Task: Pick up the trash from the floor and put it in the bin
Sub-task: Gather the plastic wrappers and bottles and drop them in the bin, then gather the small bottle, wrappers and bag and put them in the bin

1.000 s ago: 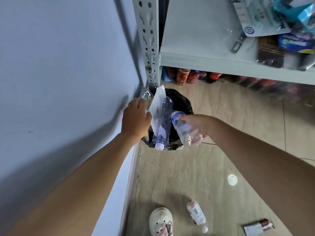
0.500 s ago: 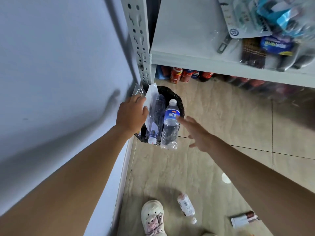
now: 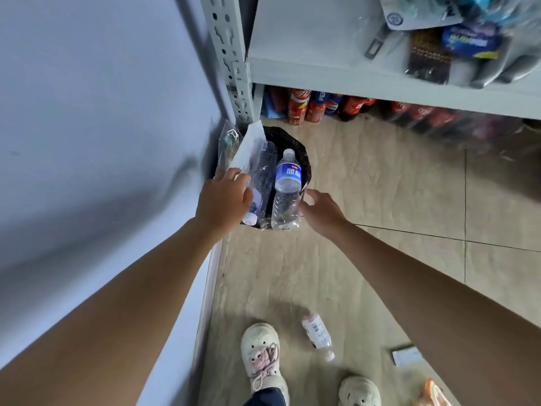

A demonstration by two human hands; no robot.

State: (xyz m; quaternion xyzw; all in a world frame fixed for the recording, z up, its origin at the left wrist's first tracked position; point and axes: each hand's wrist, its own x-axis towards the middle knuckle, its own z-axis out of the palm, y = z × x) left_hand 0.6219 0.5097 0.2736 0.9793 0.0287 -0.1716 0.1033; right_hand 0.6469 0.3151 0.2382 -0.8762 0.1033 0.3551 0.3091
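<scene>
A small bin with a black liner [image 3: 303, 159] stands in the corner between the wall and the shelf post. It is stuffed full. A clear bottle with a blue label [image 3: 288, 187] stands upright in it, cap up. A darker clear bottle [image 3: 263, 177] lies beside it, cap down. A white and clear plastic wrapper [image 3: 247, 146] sticks out on the left. My left hand [image 3: 224, 200] is closed on the lower end of that wrapper at the bin's left rim. My right hand [image 3: 322, 212] is open, fingers spread, just right of the blue-label bottle.
On the tiled floor near my shoes [image 3: 262, 356] lie a small white bottle [image 3: 317, 335], a white packet [image 3: 407, 356] and an orange wrapper [image 3: 433, 391]. A grey metal shelf [image 3: 351, 80] overhangs the bin, with cans [image 3: 298, 106] beneath it. The wall [image 3: 102, 112] runs along the left.
My right hand let go of the blue-label bottle, which now stands upright in the bin. The hand drew back a little with its fingers spread. My left hand stayed on the wrapper.
</scene>
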